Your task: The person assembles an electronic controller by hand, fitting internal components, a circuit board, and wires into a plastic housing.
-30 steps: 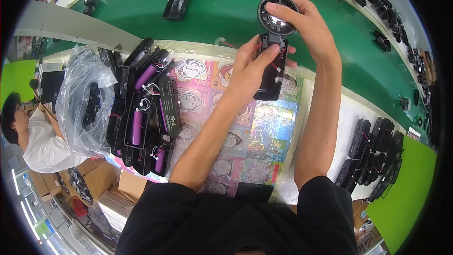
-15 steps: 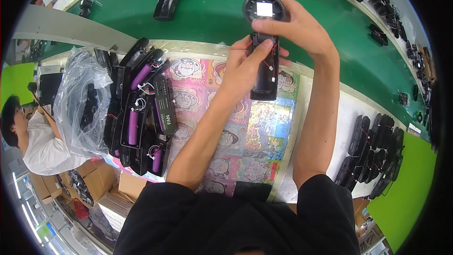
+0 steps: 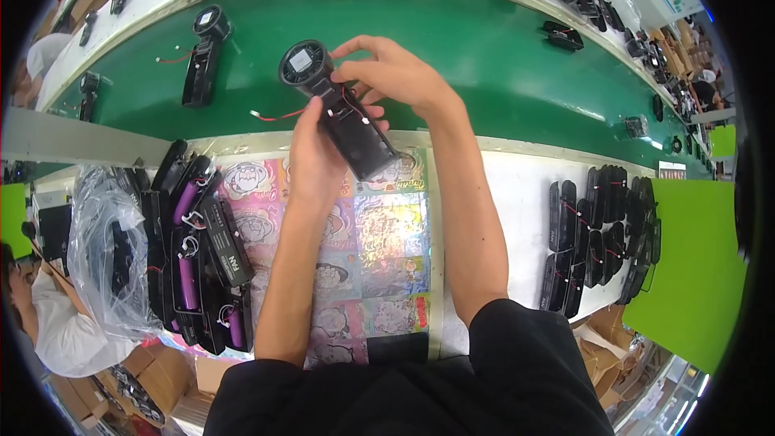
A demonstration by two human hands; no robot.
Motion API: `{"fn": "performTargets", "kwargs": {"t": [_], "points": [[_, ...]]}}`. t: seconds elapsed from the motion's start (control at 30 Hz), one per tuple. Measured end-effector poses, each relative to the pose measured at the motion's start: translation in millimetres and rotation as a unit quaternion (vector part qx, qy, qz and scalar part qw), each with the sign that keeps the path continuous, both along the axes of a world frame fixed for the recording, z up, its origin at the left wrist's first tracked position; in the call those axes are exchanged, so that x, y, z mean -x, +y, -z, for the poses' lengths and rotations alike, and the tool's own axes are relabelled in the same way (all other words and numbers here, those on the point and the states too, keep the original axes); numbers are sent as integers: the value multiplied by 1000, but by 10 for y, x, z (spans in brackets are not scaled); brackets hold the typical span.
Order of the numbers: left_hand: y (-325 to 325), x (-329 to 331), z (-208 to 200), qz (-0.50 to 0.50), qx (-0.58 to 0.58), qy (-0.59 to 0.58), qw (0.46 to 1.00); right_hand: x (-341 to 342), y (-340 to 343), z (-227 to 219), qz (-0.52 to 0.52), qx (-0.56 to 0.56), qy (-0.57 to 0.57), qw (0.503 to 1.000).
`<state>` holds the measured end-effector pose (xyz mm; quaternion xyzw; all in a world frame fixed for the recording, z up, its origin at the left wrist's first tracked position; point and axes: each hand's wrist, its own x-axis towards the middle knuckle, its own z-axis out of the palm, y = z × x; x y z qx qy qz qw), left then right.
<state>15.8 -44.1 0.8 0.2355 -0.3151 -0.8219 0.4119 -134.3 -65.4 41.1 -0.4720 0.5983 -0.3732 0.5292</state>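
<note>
A black handheld fan (image 3: 359, 141) with a round head and an open handle is held tilted over the near edge of the green belt. Its head sits at the upper left, with a pale square in the middle. Red wires with small white connectors hang from the body. My left hand (image 3: 316, 149) grips the handle, thumb in front and fingertips showing on the far side. Beside the fan's neck is my right hand (image 3: 395, 73), its fingers curved and apart, the tips at or near the fan. Contact there is hard to tell.
Another fan (image 3: 202, 64) lies on the green belt (image 3: 484, 56) at left. Black casings with purple batteries (image 3: 188, 282) pile up beside a clear plastic bag (image 3: 109, 250). Rows of black handle parts (image 3: 597, 234) stand at right. Another person (image 3: 60, 323) is at far left.
The fan and both hands have shifted left in view, and the fan now tilts with its head to the left. My right hand has loosened from around the head. The view has turned too.
</note>
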Motion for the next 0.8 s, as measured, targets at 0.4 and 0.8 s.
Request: {"fn": "performTargets", "kwargs": {"t": [0.4, 0.8], "points": [[27, -28, 32, -28, -14, -29, 999, 491, -229, 449, 312, 95, 71, 942], [41, -20, 85, -31, 9, -44, 999, 783, -182, 608, 345, 143, 150, 915]]}}
